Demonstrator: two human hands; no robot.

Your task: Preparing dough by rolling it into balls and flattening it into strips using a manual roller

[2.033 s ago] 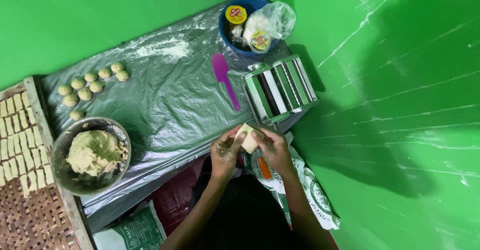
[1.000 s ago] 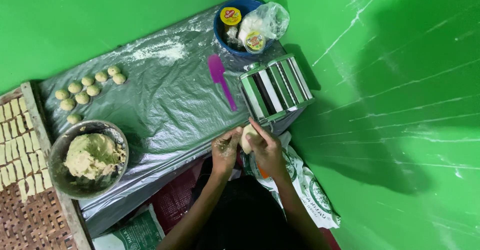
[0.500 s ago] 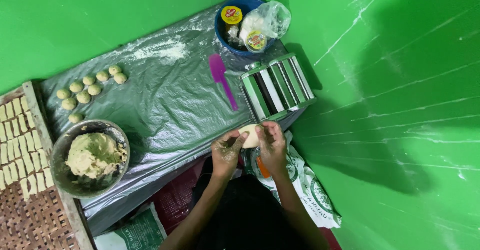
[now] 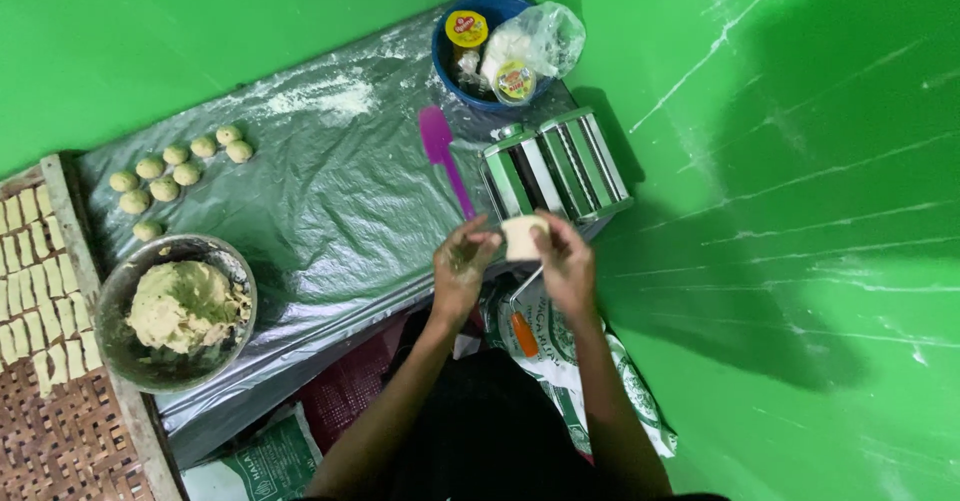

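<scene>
Both pinching one flat, pale piece of dough (image 4: 522,237), held just in front of the green pasta roller (image 4: 555,169) at the tabletop (image 4: 330,201) edge. Left hand (image 4: 462,266) half curled, fingertips on the dough's left side. Right hand (image 4: 565,258) curled tighter, thumb and fingers clamped on the right side. Purple spatula (image 4: 445,156) just beside, bowl of dough (image 4: 180,309) well off left.

Dough piece (image 4: 522,237) btwn both hands, just before roller machine (image 4: 553,167); dough bowl (image 4: 128,346) far left, spatula (image 4: 446,157) left of machine.
</scene>
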